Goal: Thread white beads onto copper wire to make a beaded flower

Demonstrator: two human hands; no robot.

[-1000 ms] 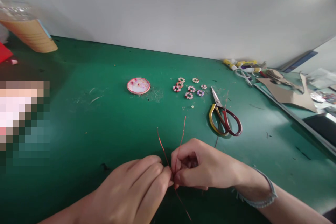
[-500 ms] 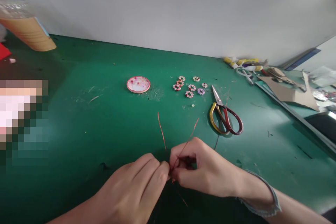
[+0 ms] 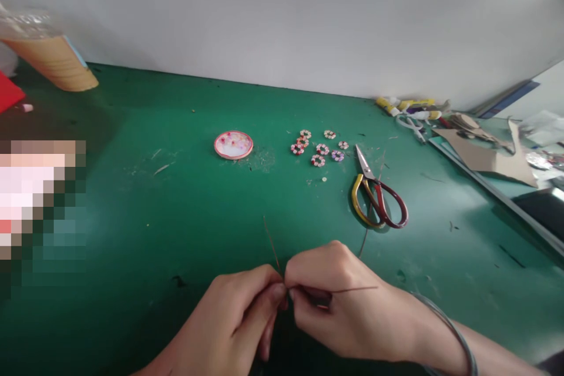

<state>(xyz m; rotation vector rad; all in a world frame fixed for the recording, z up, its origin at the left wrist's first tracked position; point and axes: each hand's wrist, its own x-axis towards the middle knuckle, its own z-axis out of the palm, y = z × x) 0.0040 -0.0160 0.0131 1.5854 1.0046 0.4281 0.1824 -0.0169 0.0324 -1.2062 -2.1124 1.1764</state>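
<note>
My left hand is closed in a pinch, its thumb and forefinger meeting just left of my right fingertips. From between them a thin reddish-brown strand sticks up; I cannot tell whether it is wire or cord. My right hand pinches the same work, and another length of strand lies across it toward the wrist. Whatever sits between the fingertips is hidden. Beyond the hands lie several small beaded rings and a round dish with a pink rim holding small beads. Scissors rest to the right.
A tilted cup in a cardboard sleeve stands far left. Tubes and white scissors lie at the back right, near cut cardboard. A grey wall bounds the green table. A blurred patch covers the left edge.
Both hands have shifted slightly down. The strand that stood up over my right hand now lies across it toward the wrist. The left upright strand sits lower.
</note>
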